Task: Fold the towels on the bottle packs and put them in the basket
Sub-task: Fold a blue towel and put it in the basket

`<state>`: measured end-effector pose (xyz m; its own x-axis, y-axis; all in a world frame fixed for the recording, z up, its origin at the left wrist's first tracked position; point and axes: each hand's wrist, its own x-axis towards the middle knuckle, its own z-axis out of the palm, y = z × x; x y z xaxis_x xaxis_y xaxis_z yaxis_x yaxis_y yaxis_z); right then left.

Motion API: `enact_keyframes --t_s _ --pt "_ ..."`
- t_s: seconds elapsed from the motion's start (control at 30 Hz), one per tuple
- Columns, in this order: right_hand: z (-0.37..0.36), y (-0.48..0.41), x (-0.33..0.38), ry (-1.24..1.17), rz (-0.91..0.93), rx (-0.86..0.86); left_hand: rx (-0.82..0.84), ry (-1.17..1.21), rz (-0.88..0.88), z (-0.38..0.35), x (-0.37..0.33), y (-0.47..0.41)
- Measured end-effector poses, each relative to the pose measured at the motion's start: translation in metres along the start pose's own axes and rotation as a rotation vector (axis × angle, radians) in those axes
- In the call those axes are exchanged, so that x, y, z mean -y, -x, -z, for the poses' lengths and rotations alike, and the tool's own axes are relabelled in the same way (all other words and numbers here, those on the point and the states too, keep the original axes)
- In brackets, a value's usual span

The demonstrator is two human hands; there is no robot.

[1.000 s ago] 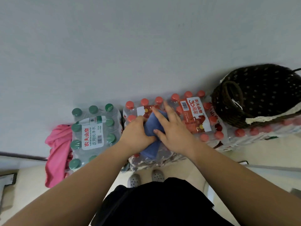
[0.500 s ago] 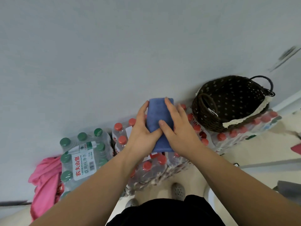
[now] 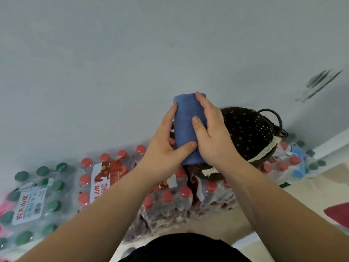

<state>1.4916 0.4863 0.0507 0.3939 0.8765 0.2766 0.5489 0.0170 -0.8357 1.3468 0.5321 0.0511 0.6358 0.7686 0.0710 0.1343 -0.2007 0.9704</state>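
From the head view, the folded blue towel (image 3: 186, 127) is held up in the air between both hands, in front of the plain wall (image 3: 132, 53) and just left of the dark basket (image 3: 249, 133). The basket sits on red-capped packs (image 3: 170, 201) that run along the foot of the wall; its near-left rim is hidden behind the right hand and the towel. The air above the basket mouth is open, with only bare wall behind it. Left of the red caps stands a green-capped pack (image 3: 34, 201), cut by the frame edge, and a sliver of pink cloth (image 3: 3, 205) shows beyond it, too clipped to read. At far right the packs blur, with something pale blue among them that I cannot make out, and a red shape (image 3: 338, 214) on the floor is cut off. The left hand (image 3: 164, 146) cups the towel's left edge, thumb pressed across its lower front, fingers (image 3: 171, 118) together along the side. The right hand (image 3: 213, 133) wraps the right edge, thumb flat on the front, fingers closed over the top corner. Both forearms reach up and forward from the bottom corners, over a dark garment (image 3: 185, 248).
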Motion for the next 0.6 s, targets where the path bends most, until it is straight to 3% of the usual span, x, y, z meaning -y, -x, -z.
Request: enact_keyframes --t_s 0.1,0.2,0.43,0.6 --pt "0.038 -0.012 -0.043 0.098 -0.061 0.066 -0.041 -0.493 -0.055 -0.024 0.014 -0.012" --pt "0.058 -0.022 -0.085 0.183 -0.157 0.198 0.013 -0.821 0.018 -0.038 0.034 -0.018" --pt "0.025 -0.039 -0.125 0.244 -0.162 0.496 0.061 -1.026 0.103 -0.046 0.048 -0.020" --pt "0.010 -0.034 -0.141 0.521 -0.098 0.706 0.040 -1.170 0.080 -0.052 0.048 -0.021"
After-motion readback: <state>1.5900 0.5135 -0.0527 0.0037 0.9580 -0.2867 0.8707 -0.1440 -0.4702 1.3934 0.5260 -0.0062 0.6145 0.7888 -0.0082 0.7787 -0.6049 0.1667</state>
